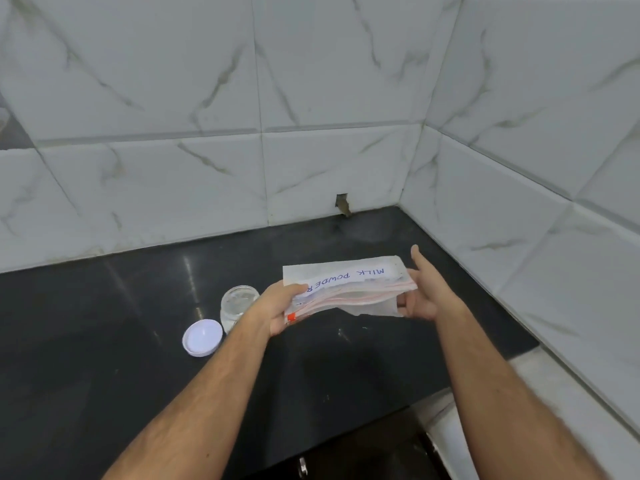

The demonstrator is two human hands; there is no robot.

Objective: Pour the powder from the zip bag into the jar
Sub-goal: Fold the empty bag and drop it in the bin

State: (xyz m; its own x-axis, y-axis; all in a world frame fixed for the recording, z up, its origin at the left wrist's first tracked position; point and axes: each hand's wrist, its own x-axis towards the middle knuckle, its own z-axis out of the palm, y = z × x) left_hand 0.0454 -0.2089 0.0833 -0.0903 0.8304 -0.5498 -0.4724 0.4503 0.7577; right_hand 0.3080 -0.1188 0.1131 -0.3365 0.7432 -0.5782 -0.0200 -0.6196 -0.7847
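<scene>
A clear zip bag [346, 289] labelled "MILK POWDER", with a red zip strip and an orange slider, hangs above the black counter. My left hand [282, 308] grips its left end near the slider. My right hand [420, 289] holds the right end, thumb raised, fingers curled under the bag. A small clear glass jar [237, 304] stands open on the counter just left of my left hand, partly hidden by my wrist. Its white lid [202, 337] lies flat beside it at the front left.
The black stone counter [104, 323] runs into a corner of white marbled wall tiles [311, 150] at the back and right. A small notch [343, 204] is cut in the tile at the counter's back. The counter's front edge drops off at lower right.
</scene>
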